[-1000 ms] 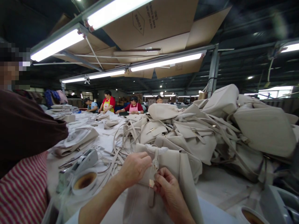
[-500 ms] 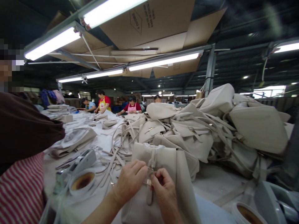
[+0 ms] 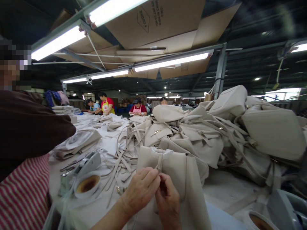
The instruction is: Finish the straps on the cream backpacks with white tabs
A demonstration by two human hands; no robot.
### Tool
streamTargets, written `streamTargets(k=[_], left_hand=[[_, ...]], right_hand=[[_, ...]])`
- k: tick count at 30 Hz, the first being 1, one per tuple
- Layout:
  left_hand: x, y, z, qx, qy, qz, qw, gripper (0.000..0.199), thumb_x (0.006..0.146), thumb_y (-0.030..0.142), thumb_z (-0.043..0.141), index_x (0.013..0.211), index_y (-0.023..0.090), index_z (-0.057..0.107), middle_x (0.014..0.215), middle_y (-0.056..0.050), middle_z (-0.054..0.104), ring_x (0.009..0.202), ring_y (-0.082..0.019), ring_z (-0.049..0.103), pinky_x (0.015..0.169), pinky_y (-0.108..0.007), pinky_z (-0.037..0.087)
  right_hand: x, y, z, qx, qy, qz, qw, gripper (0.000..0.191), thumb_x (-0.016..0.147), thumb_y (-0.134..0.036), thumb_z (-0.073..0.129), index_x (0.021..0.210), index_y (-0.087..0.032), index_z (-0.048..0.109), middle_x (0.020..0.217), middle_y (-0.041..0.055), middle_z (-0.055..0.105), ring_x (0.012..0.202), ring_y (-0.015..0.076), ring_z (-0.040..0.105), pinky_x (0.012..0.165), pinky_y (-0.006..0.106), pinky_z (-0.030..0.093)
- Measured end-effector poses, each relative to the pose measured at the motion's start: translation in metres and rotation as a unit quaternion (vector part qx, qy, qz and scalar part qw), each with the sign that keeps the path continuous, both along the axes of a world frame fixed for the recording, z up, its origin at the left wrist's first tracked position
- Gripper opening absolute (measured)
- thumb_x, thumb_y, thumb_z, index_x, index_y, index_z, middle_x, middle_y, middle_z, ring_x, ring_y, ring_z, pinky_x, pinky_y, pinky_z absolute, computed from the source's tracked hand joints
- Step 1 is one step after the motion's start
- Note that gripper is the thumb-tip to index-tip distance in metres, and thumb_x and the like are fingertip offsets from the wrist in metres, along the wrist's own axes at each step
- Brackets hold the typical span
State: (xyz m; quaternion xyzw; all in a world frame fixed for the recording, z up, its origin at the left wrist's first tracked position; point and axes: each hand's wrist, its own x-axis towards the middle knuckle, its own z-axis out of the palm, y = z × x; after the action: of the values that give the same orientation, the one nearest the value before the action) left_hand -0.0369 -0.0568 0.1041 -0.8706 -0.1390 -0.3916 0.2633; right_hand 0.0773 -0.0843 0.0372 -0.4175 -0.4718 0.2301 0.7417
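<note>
A cream bag [image 3: 174, 167] stands upright in front of me, its flap facing me and white lining showing at the top. Down the middle of the flap runs a narrow strap [image 3: 160, 159]. My left hand [image 3: 141, 188] is closed on the strap's lower part, fingertips pinched together. Right beside it, my right hand [image 3: 168, 199] pinches at the same spot with thumb and bent fingers. The strap's metal buckle and its lower end are mostly hidden behind my hands.
A large heap of cream bags [image 3: 203, 134] rises behind and to the right. At left are a cup of brown liquid [image 3: 88, 184] and a grey tape dispenser [image 3: 90, 164]; another cup [image 3: 259, 221] is at lower right. A person's dark sleeve [image 3: 35, 124] reaches in at left.
My left hand has moved right and slightly down over the buckle, against my right hand, covering the strap end visible before. The view has shifted slightly; the person at left has leaned in.
</note>
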Motion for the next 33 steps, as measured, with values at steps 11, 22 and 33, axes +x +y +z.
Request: streamTargets(k=[11, 22, 33], left_hand=[[0.014, 0.014, 0.005, -0.279, -0.154, -0.025, 0.947, 0.022, 0.092, 0.012, 0.037, 0.079, 0.02, 0.053, 0.092, -0.006, 0.058, 0.081, -0.016, 0.056, 0.073, -0.028, 0.047], [0.029, 0.01, 0.013, -0.588, -0.231, -0.066, 0.772, 0.011, 0.083, 0.029, 0.051, 0.076, 0.02, 0.052, 0.066, 0.001, 0.058, 0.06, -0.015, 0.054, 0.058, -0.027, 0.041], [0.044, 0.022, 0.002, -0.749, -0.376, -0.179, 0.515, 0.05, 0.057, 0.055, 0.08, 0.082, 0.014, 0.064, 0.045, 0.014, 0.026, 0.04, -0.002, 0.016, 0.038, -0.016, 0.011]], right_hand=[[0.004, -0.001, -0.001, -0.054, -0.016, -0.03, 0.998, 0.033, 0.075, -0.03, 0.068, 0.107, -0.023, 0.062, 0.08, 0.0024, 0.068, 0.07, 0.0192, 0.062, 0.064, 0.028, 0.049], [-0.015, -0.024, -0.041, -0.111, 0.066, 0.049, 0.99, 0.025, 0.072, -0.033, 0.069, 0.092, -0.022, 0.059, 0.065, -0.0022, 0.06, 0.051, 0.012, 0.049, 0.047, 0.022, 0.039], [0.069, -0.097, -0.016, -0.123, -0.216, -0.094, 0.964, 0.022, 0.091, -0.033, 0.05, 0.09, -0.023, 0.07, 0.075, 0.0011, 0.066, 0.065, 0.0144, 0.06, 0.06, 0.022, 0.047]])
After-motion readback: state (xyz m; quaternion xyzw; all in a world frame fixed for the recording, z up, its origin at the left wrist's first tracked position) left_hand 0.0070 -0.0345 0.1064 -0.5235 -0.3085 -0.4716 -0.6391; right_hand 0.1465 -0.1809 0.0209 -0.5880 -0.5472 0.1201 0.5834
